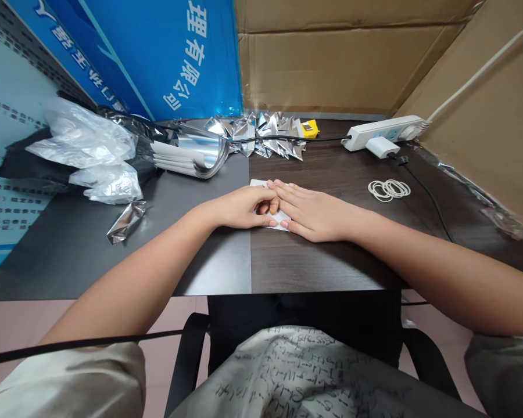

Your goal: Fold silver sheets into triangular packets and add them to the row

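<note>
A small white sheet [280,219], perhaps paper or card, lies on the dark desk, largely covered by both hands. My left hand [243,208] rests on its left part with the fingers curled and the thumb along its near edge, so it is closed on the sheet. Across the right part, my right hand [317,212] lies flat with its fingers stretched toward the left fingers. The fingertips of the two hands meet near the far edge. Whether the sheet is folded cannot be seen under the hands.
Silver foil packets [270,136] line the back, beside a yellow tape measure [311,129] and a bent stack of silver-white sheets [192,154]. One foil packet [126,222] and plastic bags [89,145] lie left. Rubber bands [389,190] and a power strip [386,132] are right.
</note>
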Tool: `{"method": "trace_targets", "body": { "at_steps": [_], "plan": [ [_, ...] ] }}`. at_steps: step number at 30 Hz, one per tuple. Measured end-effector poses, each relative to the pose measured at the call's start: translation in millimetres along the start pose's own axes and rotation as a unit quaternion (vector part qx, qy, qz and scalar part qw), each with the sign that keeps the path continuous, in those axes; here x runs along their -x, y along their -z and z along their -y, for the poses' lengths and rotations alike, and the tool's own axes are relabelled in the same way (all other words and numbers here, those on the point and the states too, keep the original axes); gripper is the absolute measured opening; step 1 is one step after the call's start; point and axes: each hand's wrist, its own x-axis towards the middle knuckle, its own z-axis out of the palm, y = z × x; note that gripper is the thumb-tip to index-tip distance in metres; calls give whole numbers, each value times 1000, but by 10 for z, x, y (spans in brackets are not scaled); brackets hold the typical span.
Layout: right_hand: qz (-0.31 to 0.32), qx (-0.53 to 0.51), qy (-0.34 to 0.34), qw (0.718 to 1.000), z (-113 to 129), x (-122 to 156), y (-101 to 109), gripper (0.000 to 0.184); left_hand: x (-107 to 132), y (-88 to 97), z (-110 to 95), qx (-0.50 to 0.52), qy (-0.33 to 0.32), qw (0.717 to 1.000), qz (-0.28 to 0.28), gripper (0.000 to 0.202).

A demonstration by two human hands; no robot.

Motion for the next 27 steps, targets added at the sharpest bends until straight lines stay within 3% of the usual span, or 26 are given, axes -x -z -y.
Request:
{"method": "trace_targets", "body": {
  "at_steps": [27],
  "plan": [
    [-5, -13, 8, 1000, -16, 19, 10, 76, 3, -6, -8, -11, 7, 1000, -4, 24]
  ]
}}
